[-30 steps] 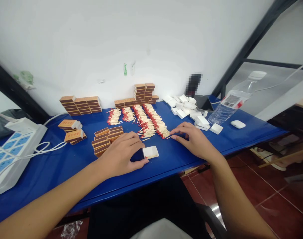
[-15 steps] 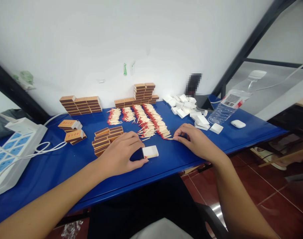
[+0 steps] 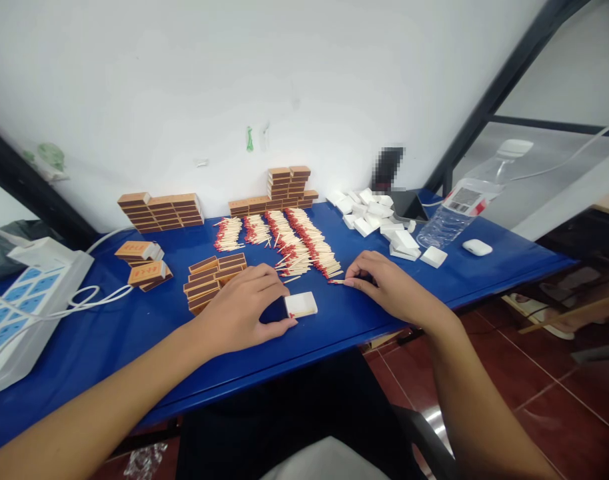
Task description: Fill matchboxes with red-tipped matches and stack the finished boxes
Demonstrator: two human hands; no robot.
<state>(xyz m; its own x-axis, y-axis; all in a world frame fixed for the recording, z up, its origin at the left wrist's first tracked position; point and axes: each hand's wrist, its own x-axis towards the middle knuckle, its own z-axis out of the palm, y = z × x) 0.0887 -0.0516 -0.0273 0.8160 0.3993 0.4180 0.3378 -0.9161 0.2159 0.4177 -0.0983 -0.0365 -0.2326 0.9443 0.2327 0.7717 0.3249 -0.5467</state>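
Observation:
A white matchbox tray (image 3: 301, 301) lies on the blue table with a few red-tipped matches along its near side. My left hand (image 3: 252, 307) steadies its left end, thumb at the near corner and fingers at the far one. To the right, my right hand (image 3: 379, 283) pinches the plain ends of one or more matches (image 3: 337, 282) between thumb and fingers, red heads pointing left. Just beyond are rows of loose matches (image 3: 312, 240), the right-hand row closest to that pinch. Several matchboxes (image 3: 207, 280) stand on edge beside my left hand.
Stacked matchboxes line the wall, one stack (image 3: 162, 213) at left and another (image 3: 289, 187) mid-table. White trays (image 3: 369, 210) are heaped at right, near a plastic bottle (image 3: 454, 207) and a white earphone case (image 3: 477, 248). A power strip (image 3: 39, 313) with cables occupies the left edge.
My right hand has drawn back slightly toward me with the pinched matches, which now sit a little apart from the row's near end. My left hand and the tray stay put.

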